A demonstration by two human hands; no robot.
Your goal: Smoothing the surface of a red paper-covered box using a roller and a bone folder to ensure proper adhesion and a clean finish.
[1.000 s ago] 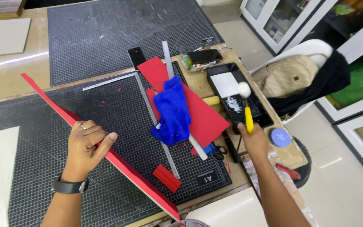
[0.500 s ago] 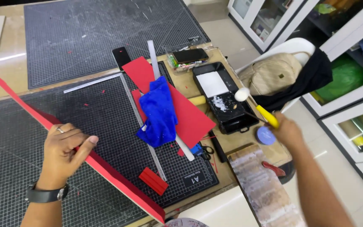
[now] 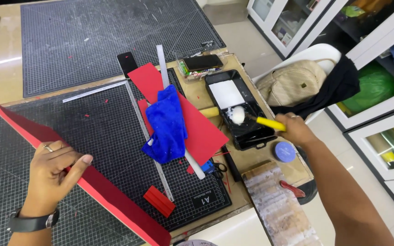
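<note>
Fingers of the left hand (image 3: pixel 53 171) pinch a long stiff red board (image 3: pixel 92 189), tilted on edge over the gridded black cutting mat's (image 3: pixel 37 136) front edge. The right hand (image 3: pixel 295 129) grips a yellow-handled small paint roller (image 3: pixel 251 118), its fuzzy white head inside the rectangular black plastic tray (image 3: pixel 240 109) near the table's right edge.

The long red board (image 3: pixel 110 200) is running off the left edge, and the left hand (image 3: pixel 53 175) is covering part of it. The blue cloth (image 3: pixel 167 125) is hiding the middle of the metal ruler (image 3: pixel 163 64) and red sheet (image 3: pixel 201 130). The right hand (image 3: pixel 295 130) is concealing the end of the roller's yellow handle (image 3: pixel 270 123).
</note>
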